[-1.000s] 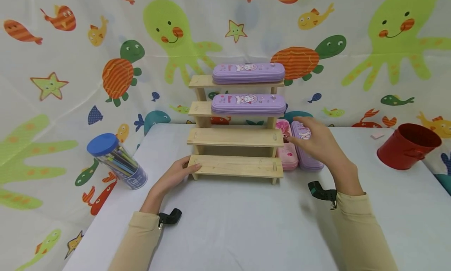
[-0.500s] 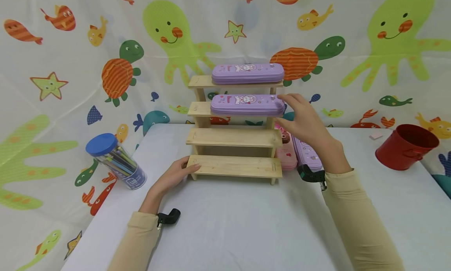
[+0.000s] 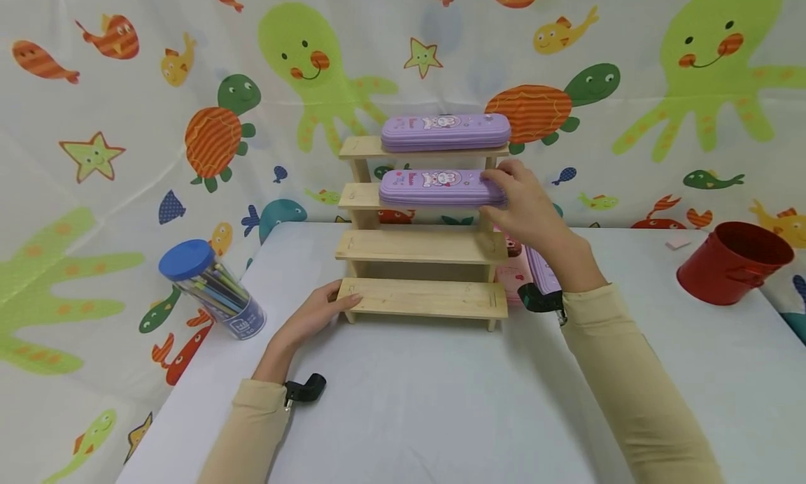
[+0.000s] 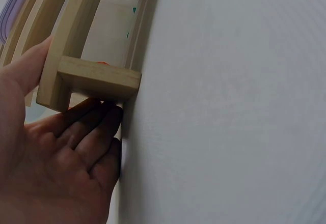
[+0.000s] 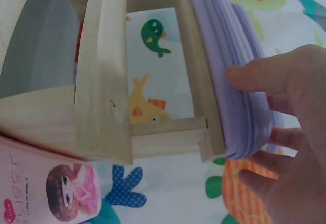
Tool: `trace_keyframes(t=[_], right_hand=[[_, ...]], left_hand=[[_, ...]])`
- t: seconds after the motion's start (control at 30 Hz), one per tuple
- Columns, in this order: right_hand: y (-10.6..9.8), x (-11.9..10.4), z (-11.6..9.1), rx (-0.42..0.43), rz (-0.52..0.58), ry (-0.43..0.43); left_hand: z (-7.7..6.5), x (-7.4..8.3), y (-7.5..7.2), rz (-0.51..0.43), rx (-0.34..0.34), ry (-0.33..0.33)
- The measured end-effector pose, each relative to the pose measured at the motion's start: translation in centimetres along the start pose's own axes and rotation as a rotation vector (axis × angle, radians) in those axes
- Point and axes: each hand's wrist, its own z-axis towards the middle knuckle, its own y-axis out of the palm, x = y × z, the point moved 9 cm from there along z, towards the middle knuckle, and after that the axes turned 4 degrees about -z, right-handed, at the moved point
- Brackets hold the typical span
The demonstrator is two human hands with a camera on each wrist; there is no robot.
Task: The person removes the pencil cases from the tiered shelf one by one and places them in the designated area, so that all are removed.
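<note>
A four-step wooden rack (image 3: 420, 245) stands on the white table. My left hand (image 3: 317, 315) grips the left end of its lowest step; in the left wrist view the thumb lies over the board and the fingers (image 4: 97, 132) reach beside and under it. On the second step from the top lies a purple pencil case (image 3: 434, 188) with a cartoon print. My right hand (image 3: 532, 208) holds its right end, thumb on the near side and fingers on the far side. A matching purple pencil case (image 3: 446, 132) lies on the top step.
Right of the rack, a pink pencil case (image 3: 513, 278) and another purple one (image 3: 543, 271) lie partly behind my right forearm. A red bucket (image 3: 711, 267) and a small pink piece (image 3: 677, 244) are farther right. On the left stands a blue-lidded jar of pens (image 3: 217, 292).
My right hand has moved up and left from beside the cases on the table to the right end of the second-step pencil case. The left hand has stayed on the rack.
</note>
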Motion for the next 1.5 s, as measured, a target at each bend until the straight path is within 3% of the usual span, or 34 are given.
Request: trace_keyframes(t=[0.17, 0.4, 0.7, 1.07, 1.3, 1.5], right_hand=[[0.0, 0.5, 0.3, -0.002, 0.017, 0.016], [0.6, 0.7, -0.1, -0.096, -0.019, 0.072], [0.2, -0.4, -0.4, -0.169, -0.081, 0.028], [0.2, -0.7, -1.7, -0.284, -0.113, 0.052], [-0.8, -0.4, -3.0, -0.330, -0.158, 0.089], [-2.5, 0.0, -4.5, -0.313, -0.227, 0.049]], left_hand=[[0.2, 0.2, 0.1, -0.007, 0.002, -0.004], [0.1, 0.2, 0.2, -0.014, -0.003, 0.012], [0.1, -0.2, 0.0, -0.016, 0.002, 0.005], [0.0, -0.3, 0.1, -0.014, -0.013, -0.010], [-0.1, -0.3, 0.0, 0.014, -0.003, -0.013], [0.0, -0.2, 0.1, 0.023, -0.007, -0.012]])
